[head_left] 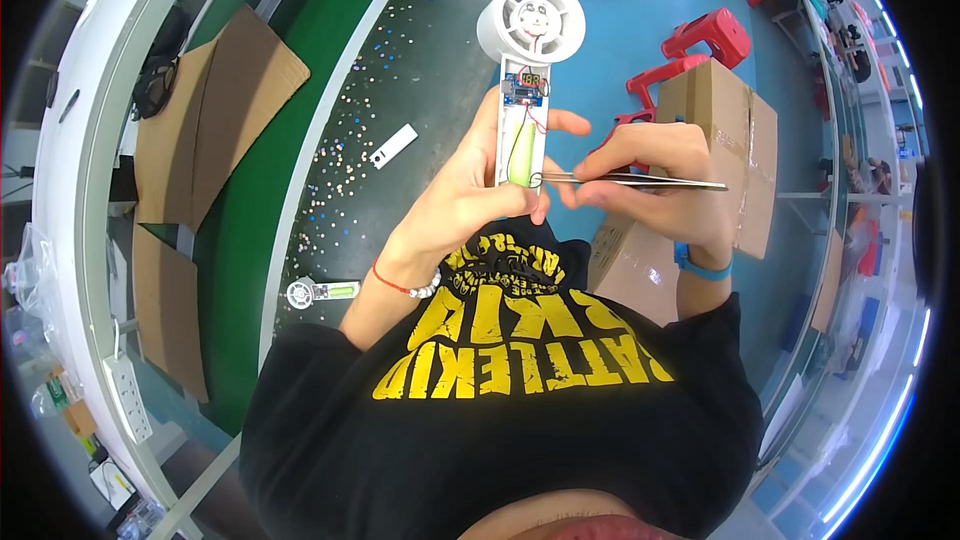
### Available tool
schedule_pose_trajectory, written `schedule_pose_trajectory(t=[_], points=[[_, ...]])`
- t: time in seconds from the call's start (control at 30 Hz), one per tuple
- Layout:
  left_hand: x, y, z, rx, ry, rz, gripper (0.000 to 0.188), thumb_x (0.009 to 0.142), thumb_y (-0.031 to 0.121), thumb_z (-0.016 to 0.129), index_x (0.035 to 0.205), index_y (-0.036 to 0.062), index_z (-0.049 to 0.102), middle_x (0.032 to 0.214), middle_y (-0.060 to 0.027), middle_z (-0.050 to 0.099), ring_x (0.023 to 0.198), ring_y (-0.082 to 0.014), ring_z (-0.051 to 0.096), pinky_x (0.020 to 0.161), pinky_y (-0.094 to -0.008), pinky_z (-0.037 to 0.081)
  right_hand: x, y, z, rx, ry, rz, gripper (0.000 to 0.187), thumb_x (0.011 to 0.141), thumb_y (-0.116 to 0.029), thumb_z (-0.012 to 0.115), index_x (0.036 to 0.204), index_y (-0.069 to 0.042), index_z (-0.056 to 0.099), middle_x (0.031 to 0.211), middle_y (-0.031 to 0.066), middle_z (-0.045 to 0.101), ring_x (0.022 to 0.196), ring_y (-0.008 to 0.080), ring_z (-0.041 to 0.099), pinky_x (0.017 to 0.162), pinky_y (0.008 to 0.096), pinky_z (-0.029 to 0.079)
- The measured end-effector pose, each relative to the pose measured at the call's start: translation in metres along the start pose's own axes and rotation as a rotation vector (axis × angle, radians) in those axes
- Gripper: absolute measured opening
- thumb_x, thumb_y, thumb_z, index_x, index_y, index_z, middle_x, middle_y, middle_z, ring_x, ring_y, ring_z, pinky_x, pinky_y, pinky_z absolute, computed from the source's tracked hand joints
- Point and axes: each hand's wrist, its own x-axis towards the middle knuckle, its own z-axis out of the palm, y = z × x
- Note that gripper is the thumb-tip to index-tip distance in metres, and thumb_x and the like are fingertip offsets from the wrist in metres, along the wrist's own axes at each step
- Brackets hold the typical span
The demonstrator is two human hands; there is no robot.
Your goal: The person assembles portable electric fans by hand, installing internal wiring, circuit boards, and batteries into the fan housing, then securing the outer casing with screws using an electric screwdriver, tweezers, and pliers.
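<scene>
My left hand is closed around the handle of a white handheld fan, its round caged head pointing away from me. The handle's cover is off, showing a blue circuit board with a lit red display, a green cylindrical battery and thin wires. In my right hand a pair of metal tweezers is pinched between thumb and fingers. The tweezer tips reach the handle's lower end, beside a dark wire loop near the battery. Whether they grip the wire I cannot tell.
A white handle cover and a second open fan lie on the speckled dark surface to the left. Cardboard pieces rest on the green strip beyond. Cardboard boxes and red stools stand at right.
</scene>
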Motion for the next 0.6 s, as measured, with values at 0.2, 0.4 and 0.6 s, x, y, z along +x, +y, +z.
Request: schedule_pose_trajectory(t=[0.2, 0.4, 0.6], points=[[-0.0003, -0.0005, 0.0053, 0.052, 0.037, 0.046, 0.083, 0.072, -0.007, 0.047, 0.143, 0.0069, 0.008, 0.133, -0.0216, 0.042, 0.099, -0.0271, 0.062, 0.069, -0.0314, 0.055, -0.0053, -0.01, -0.0008, -0.036, 0.027, 0.106, 0.012, 0.074, -0.007, 0.076, 0.079, -0.001, 0.066, 0.073, 0.0084, 0.067, 0.062, 0.0175, 0.064, 0.058, 0.0261, 0.048], [-0.0001, -0.0007, 0.0061, 0.058, 0.042, 0.068, 0.08, 0.075, -0.009, 0.047, 0.142, 0.0083, 0.008, 0.135, -0.022, 0.04, 0.103, -0.0283, 0.06, 0.069, -0.0324, 0.055, -0.0064, -0.0025, 0.0027, -0.005, 0.056, 0.042, 0.011, 0.074, -0.007, 0.075, 0.078, -0.001, 0.065, 0.073, 0.0084, 0.067, 0.062, 0.0185, 0.063, 0.057, 0.0273, 0.048], [0.0013, -0.0028, 0.0074, 0.066, 0.021, 0.042, 0.078, 0.075, -0.01, 0.047, 0.142, 0.008, 0.01, 0.134, -0.0201, 0.04, 0.101, -0.0265, 0.058, 0.069, -0.0318, 0.054, -0.0004, -0.001, 0.0076, -0.047, 0.074, -0.04, 0.013, 0.073, -0.007, 0.076, 0.077, -0.002, 0.065, 0.072, 0.0079, 0.067, 0.06, 0.019, 0.061, 0.055, 0.0283, 0.046]])
